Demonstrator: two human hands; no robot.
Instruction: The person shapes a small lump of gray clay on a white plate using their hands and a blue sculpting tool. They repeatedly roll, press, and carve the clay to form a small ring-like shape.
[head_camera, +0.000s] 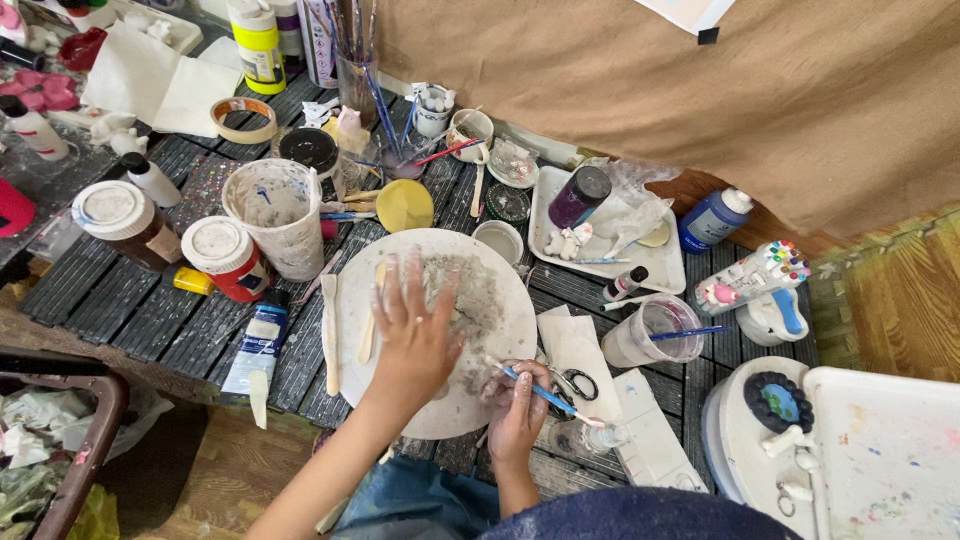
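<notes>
My left hand (415, 330) lies flat, fingers spread, on a round white board (360, 290) smeared with grey clay (470, 295). Grey clay coats its fingertips. My right hand (518, 405) is at the board's lower right edge, closed around a thin blue-handled brush (545, 392) whose tip points right over a white paper towel (580, 350). A wooden stick (331, 335) and a smaller wooden tool (370, 320) rest on the board's left side, beside my left hand.
The dark slatted table is crowded: a paint-stained plastic cup (280, 215), lidded jars (228, 257), a blue tube (257, 340), scissors (578, 385), a cup with a brush (655, 335), a white tray with a purple bottle (580, 200), and a white palette (885, 450).
</notes>
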